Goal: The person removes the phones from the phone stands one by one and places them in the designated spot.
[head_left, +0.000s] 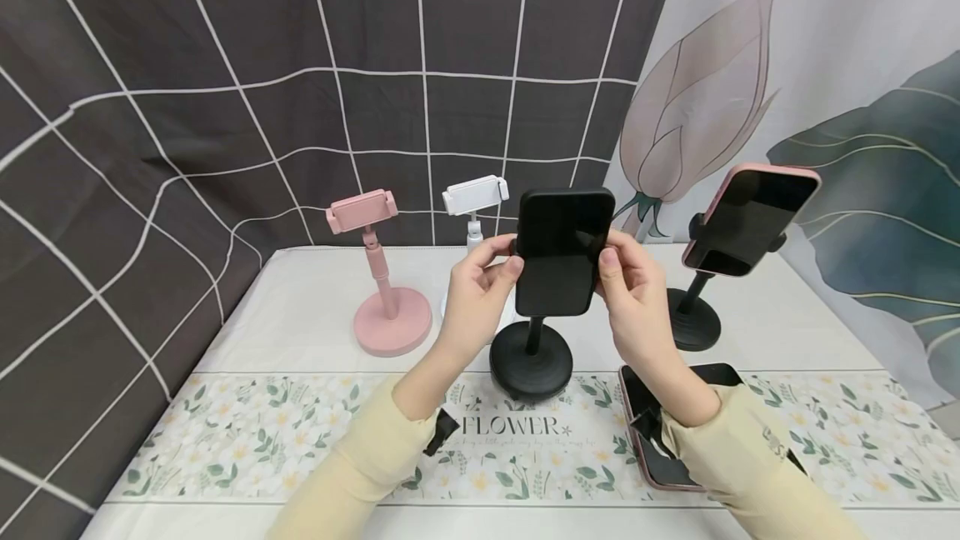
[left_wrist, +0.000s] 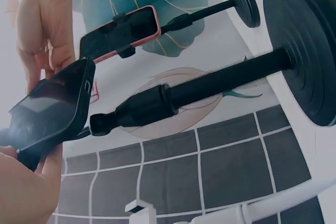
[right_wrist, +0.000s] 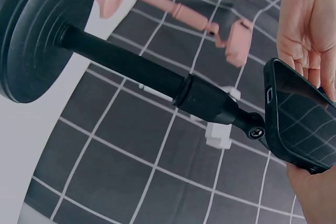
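A black phone (head_left: 564, 257) stands upright, screen toward me, at the top of a black phone stand (head_left: 531, 369) with a round base. My left hand (head_left: 478, 298) pinches the phone's left edge, its thumb at the front. On the opposite edge my right hand (head_left: 636, 298) grips in the same way, thumb at the front and fingers behind. The stand's ball joint (right_wrist: 256, 131) meets the back of the phone in the right wrist view; its clamp is mostly hidden by the phone and hands.
A pink phone stand (head_left: 392, 322) and a white one (head_left: 476, 197) stand at the back left, both without phones. At right, another black stand (head_left: 693, 322) carries a pink-edged phone (head_left: 750, 219). Under my right forearm lie dark-screened phones (head_left: 660, 440) on the flowered cloth (head_left: 247, 436).
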A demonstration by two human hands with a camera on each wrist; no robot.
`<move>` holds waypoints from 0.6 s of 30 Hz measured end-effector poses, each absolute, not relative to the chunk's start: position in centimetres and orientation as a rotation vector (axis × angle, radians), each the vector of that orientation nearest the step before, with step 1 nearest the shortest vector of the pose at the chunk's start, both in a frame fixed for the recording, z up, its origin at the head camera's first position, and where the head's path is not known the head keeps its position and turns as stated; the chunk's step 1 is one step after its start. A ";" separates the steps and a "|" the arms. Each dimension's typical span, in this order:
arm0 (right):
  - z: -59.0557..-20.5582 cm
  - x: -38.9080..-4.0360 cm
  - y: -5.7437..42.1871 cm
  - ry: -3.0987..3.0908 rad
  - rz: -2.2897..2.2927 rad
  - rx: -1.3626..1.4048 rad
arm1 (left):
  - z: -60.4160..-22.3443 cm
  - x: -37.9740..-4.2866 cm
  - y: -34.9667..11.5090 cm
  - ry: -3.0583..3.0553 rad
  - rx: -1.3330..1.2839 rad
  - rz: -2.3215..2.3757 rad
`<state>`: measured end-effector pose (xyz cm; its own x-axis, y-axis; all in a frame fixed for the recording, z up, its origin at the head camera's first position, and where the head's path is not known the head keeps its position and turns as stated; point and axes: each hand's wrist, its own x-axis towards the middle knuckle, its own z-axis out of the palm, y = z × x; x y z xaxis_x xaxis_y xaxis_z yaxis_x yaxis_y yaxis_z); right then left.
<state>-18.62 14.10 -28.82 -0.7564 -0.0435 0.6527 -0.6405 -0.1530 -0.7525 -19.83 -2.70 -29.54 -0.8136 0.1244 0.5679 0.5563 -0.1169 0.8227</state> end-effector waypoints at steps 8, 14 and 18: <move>-29.4 -17.5 13.6 -1.722 1.973 0.772 | -29.5 -18.3 -4.0 -1.889 -0.795 -2.007; -30.0 -17.3 13.3 -1.712 2.009 0.786 | -29.9 -17.9 -4.3 -1.877 -0.781 -2.028; -30.2 -17.2 13.1 -1.718 1.996 0.780 | -30.1 -17.8 -4.4 -1.879 -0.776 -2.024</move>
<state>-17.24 13.09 -30.22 -0.7680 -0.0618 0.6375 -0.6212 -0.1706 -0.7649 -17.76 -4.40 -30.08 -0.8195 0.1581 0.5508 0.5376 -0.1208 0.8345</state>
